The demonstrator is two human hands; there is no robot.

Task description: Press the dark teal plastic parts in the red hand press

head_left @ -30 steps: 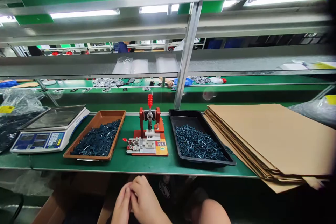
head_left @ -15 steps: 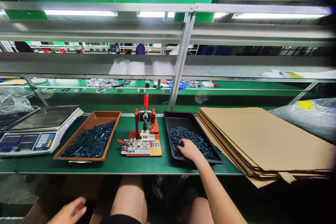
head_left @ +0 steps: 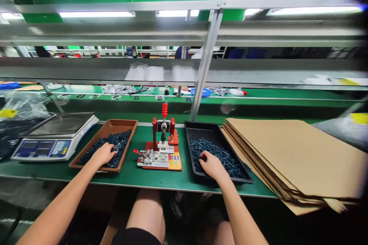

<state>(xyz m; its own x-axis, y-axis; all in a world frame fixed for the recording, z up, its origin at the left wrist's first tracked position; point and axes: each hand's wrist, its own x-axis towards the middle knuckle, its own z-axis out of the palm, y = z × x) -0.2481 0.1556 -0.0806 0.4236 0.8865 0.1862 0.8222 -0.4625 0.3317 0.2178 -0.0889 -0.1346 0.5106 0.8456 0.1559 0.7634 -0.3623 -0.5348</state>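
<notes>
My left hand point(head_left: 104, 154) is over the brown tray point(head_left: 74, 165), its fingers curled down at a pile of small dark blue flat pieces point(head_left: 123, 140). My right hand point(head_left: 212, 164) rests at the near left of the black tray point(head_left: 202, 127), thumb and fingers drawn together among thin dark blue rod-like pieces point(head_left: 211, 147). What either hand pinches is too small or hidden to make out. Between the trays stands a hand-lever press point(head_left: 163, 149) with an upright red handle point(head_left: 165, 110) and a metal fixture on its base.
A digital scale point(head_left: 54, 138) stands left of the brown tray, beside a clear plastic bag point(head_left: 23, 118). A stack of brown cardboard sheets point(head_left: 281, 149) lies to the right, overhanging the green table's point(head_left: 138, 180) front edge. A metal shelf post point(head_left: 207, 65) rises behind.
My left hand has come up from below the table edge into the brown tray. My right hand stays in the black tray. The view has shifted slightly left.
</notes>
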